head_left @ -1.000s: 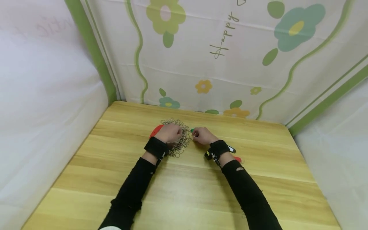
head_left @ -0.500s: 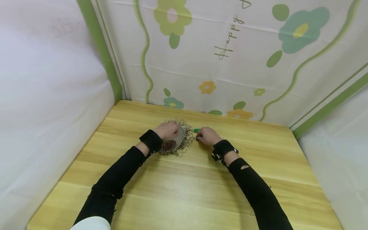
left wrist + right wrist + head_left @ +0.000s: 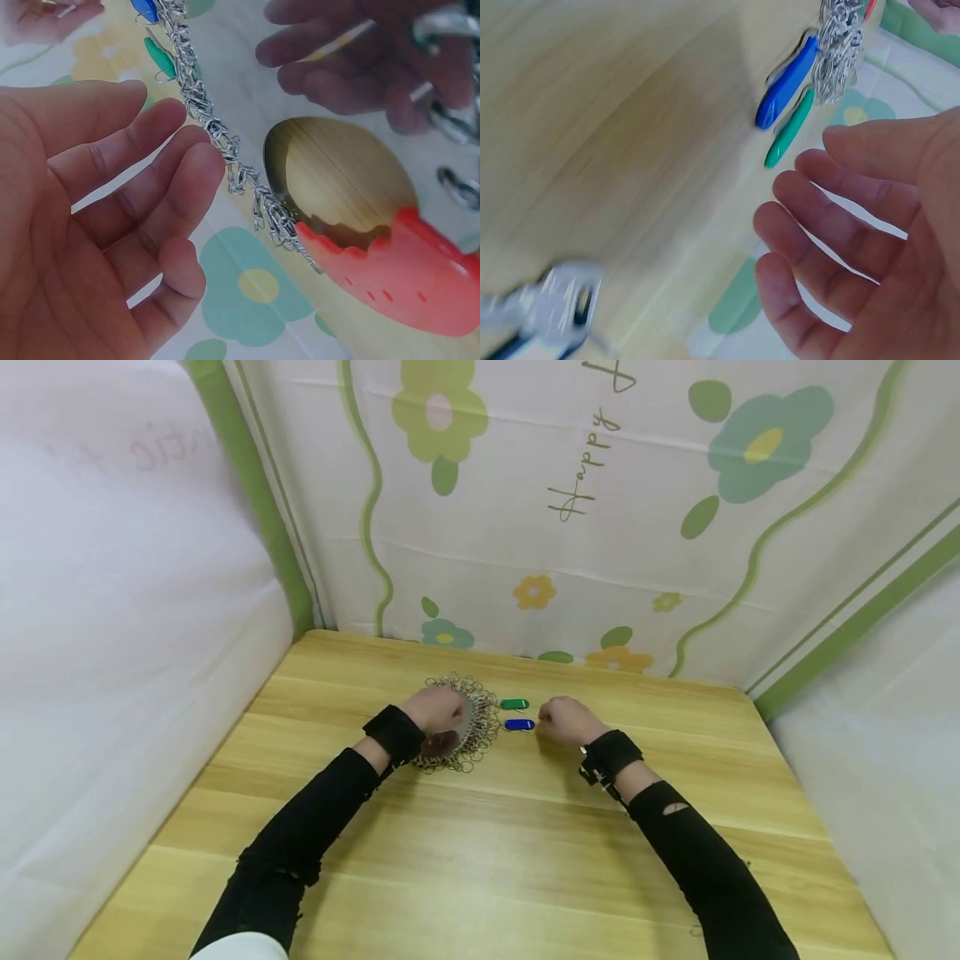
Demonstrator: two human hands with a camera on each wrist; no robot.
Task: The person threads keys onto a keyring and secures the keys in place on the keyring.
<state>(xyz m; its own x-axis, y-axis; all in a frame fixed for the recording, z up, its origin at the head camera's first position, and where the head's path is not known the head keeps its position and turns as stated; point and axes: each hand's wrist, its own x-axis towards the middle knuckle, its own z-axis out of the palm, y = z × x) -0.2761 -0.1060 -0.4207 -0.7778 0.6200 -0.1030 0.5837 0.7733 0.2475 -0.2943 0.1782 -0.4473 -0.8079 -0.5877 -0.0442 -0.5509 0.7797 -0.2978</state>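
Blue piece (image 3: pixel 519 724) and green piece (image 3: pixel 514 703): side by side on the tabletop (image 3: pixel 480 860), ends at the metal rings (image 3: pixel 487 728) — hooked or merely touching, hard to tell.
Left hand (image 3: pixel 435 708): over the mirrored disc (image 3: pixel 471 720), fingers loosely bent, no grip visible.
Right hand (image 3: pixel 572 722): just beside the blue piece, fingers relaxed, holding nothing.
Ring fringe: a likely snag — nudging the disc could drag both pieces askew.
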